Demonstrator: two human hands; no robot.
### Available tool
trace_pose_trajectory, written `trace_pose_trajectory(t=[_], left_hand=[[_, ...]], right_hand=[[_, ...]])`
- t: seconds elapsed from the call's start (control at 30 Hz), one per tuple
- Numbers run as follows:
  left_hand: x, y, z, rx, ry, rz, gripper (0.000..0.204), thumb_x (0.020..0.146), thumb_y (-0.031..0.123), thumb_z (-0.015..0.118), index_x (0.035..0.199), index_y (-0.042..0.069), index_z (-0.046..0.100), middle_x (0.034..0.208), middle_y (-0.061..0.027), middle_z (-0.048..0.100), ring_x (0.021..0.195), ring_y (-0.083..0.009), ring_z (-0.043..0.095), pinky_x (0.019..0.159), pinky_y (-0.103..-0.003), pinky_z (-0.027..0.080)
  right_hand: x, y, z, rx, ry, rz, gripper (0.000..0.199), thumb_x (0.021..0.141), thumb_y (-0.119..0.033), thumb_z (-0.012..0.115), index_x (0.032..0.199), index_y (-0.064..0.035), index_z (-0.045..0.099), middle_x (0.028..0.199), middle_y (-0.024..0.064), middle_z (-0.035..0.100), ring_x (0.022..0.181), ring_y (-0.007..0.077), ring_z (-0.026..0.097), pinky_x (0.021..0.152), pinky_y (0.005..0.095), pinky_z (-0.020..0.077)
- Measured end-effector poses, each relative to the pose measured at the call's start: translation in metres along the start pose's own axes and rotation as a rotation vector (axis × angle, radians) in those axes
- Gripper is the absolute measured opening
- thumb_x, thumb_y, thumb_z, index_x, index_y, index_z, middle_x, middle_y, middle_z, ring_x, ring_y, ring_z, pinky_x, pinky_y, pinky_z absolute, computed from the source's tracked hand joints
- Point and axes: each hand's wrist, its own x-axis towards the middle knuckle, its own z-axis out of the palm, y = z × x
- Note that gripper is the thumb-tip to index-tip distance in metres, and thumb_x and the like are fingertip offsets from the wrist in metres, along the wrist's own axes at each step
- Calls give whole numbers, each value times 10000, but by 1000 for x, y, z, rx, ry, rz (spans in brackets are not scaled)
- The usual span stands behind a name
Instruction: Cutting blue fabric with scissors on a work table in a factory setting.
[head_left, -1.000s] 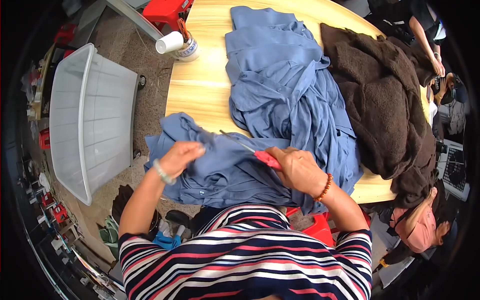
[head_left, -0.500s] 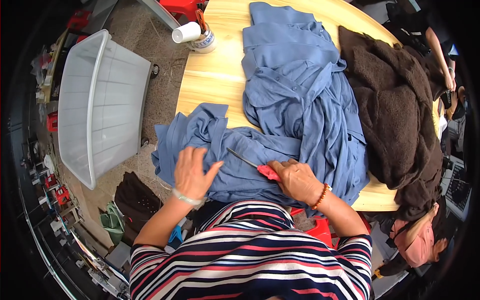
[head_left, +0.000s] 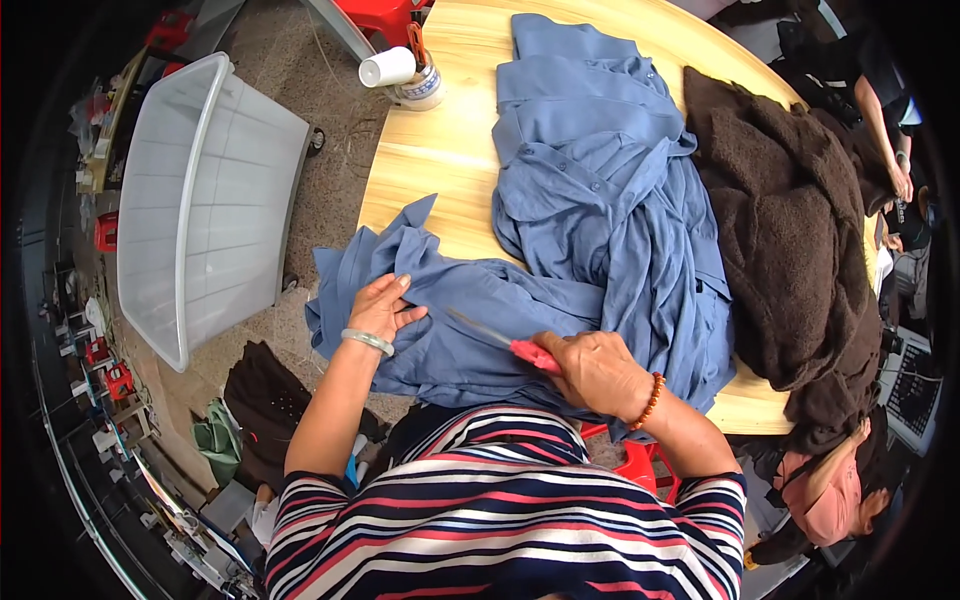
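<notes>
Blue garment [head_left: 470, 330]: lay at the near edge of the wooden desk [head_left: 440, 170]. Left hand [head_left: 385, 308] pressed flat, fingers apart. Right hand [head_left: 598, 370] clamped on red-handled scissors [head_left: 505, 340]. Fabric best kept taut beside the blade.

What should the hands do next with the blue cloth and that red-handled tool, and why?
Probably ease the blade forward along the blue garment. The right hand grips the red-handled tool, its blade lying on the cloth and pointing toward the left hand, which presses the fabric flat. Keep those fingers out of the blade's path.
</notes>
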Motion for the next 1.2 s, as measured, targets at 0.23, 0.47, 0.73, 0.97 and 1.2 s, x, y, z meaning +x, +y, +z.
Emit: trace_pose_trajectory(t=[0.23, 0.47, 0.73, 0.97, 1.2], left_hand=[[10, -13, -14, -138, 31, 12, 165, 881, 47, 616, 1008, 5, 518, 888, -59, 598, 692, -165, 614, 781, -435, 588], [18, -21, -22, -191, -21, 39, 137, 881, 33, 606, 983, 2, 519, 847, -66, 582, 679, -184, 613, 817, -457, 574], [22, 27, 19, 78, 44, 141, 75, 901, 81, 588, 940, 25, 557, 755, -24, 576, 582, -149, 603, 643, -326, 605], [25, 164, 253, 918, -438, 1429, 274, 876, 272, 624, 959, 15, 670, 706, -45, 622, 652, -79, 531, 598, -255, 434], [44, 91, 229, 1077, -492, 1259, 446, 857, 287, 639, 1194, 4, 566, 1156, -205, 593, 1097, -294, 582, 940, -321, 452]], right_hand=[[42, -5, -8, -20, 31, -29, 238, 854, -249, 600, 997, -59, 584, 591, 173, 589, 571, 357, 612, 513, 448, 476], [59, -8, -13, -51, -124, -20, 232, 834, -227, 592, 927, -15, 570, 709, 207, 634, 677, 373, 641, 597, 479, 499], [9, -9, -18, 129, -344, -25, 263, 855, -221, 542, 1068, -70, 564, 733, 205, 638, 715, 400, 636, 637, 494, 496], [33, 26, -7, -106, 155, 3, 441, 795, -211, 589, 1217, -114, 505, 652, 166, 632, 589, 343, 635, 540, 439, 505], [-3, 75, -44, 85, 287, 392, 458, 839, -186, 615, 1268, -93, 486, 909, 266, 630, 877, 437, 599, 738, 462, 482]])
